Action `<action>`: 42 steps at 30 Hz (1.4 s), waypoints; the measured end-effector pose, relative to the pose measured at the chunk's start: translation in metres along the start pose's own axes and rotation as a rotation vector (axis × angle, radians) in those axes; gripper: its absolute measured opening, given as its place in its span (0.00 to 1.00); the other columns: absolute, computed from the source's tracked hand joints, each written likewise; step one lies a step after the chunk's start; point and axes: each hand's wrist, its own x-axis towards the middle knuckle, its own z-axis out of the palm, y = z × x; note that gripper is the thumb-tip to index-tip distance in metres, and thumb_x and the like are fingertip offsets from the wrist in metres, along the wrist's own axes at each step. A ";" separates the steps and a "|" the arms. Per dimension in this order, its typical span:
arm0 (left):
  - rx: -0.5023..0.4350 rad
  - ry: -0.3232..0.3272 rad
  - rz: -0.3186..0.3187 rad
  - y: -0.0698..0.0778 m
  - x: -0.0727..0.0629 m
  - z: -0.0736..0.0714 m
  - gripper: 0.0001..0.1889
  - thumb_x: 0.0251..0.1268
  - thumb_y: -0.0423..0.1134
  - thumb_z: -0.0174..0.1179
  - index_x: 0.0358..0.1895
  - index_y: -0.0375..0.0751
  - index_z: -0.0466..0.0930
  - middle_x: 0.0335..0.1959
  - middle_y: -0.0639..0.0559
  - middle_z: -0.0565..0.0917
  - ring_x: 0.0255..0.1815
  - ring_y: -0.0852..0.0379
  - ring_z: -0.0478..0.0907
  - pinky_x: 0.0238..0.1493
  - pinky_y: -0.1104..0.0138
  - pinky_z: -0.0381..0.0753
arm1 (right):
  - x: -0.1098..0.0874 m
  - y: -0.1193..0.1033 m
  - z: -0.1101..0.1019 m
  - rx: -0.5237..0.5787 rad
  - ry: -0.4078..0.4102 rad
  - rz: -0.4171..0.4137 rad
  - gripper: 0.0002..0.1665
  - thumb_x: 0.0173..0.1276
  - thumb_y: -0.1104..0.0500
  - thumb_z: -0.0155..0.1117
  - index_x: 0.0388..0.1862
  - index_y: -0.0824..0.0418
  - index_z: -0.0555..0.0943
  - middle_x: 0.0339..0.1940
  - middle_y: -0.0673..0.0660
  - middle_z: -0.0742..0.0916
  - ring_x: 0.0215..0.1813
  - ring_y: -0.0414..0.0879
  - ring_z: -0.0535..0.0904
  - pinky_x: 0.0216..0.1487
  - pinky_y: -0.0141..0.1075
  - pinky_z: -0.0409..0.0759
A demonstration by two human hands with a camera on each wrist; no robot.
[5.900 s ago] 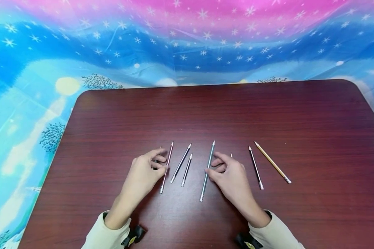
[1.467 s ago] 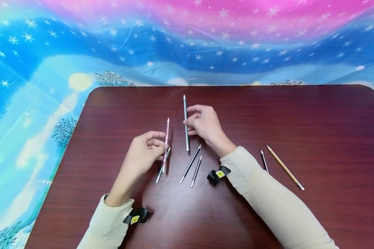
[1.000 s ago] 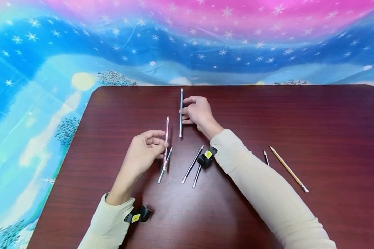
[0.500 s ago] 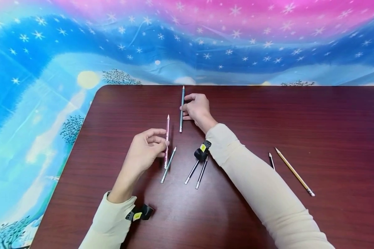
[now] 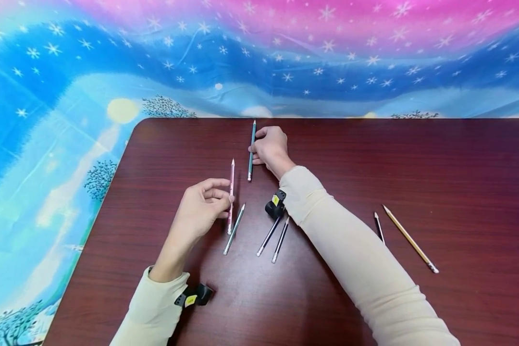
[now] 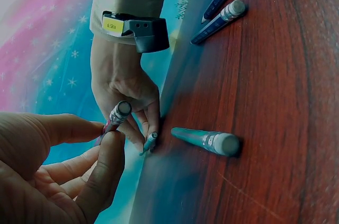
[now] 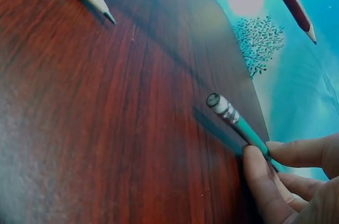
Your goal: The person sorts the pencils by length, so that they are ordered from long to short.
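Note:
In the head view my left hand (image 5: 200,206) pinches a pink pencil (image 5: 232,192) between thumb and fingers, its tip pointing to the far edge. The left wrist view shows the eraser end of this pink pencil (image 6: 119,113) raised off the table. Farther out, my right hand (image 5: 271,148) pinches a teal pencil (image 5: 252,154) close to the table's far edge. Its eraser end tilts up above its shadow in the right wrist view, where the teal pencil (image 7: 249,133) sits between thumb and fingertips. Below the pink pencil lies a green pencil (image 5: 235,228) on the table.
Two dark pencils (image 5: 280,240) lie partly under the right wrist's camera (image 5: 275,204). A yellow pencil (image 5: 411,239) and a short dark pencil (image 5: 378,228), partly hidden by the sleeve, lie to the right. Behind the table (image 5: 328,307) hangs a snowflake-patterned cloth (image 5: 225,57).
Both pencils were picked up from the middle of the table. My right hand carried the teal one away to the far edge; my left hand lifted the pink one and now stays nearly still.

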 end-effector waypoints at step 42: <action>0.011 0.000 0.011 0.001 -0.002 -0.003 0.21 0.69 0.26 0.58 0.64 0.30 0.78 0.41 0.35 0.87 0.30 0.65 0.84 0.35 0.72 0.88 | -0.001 0.006 -0.004 -0.022 -0.012 -0.046 0.27 0.68 0.75 0.64 0.65 0.60 0.84 0.43 0.70 0.92 0.15 0.43 0.82 0.24 0.36 0.88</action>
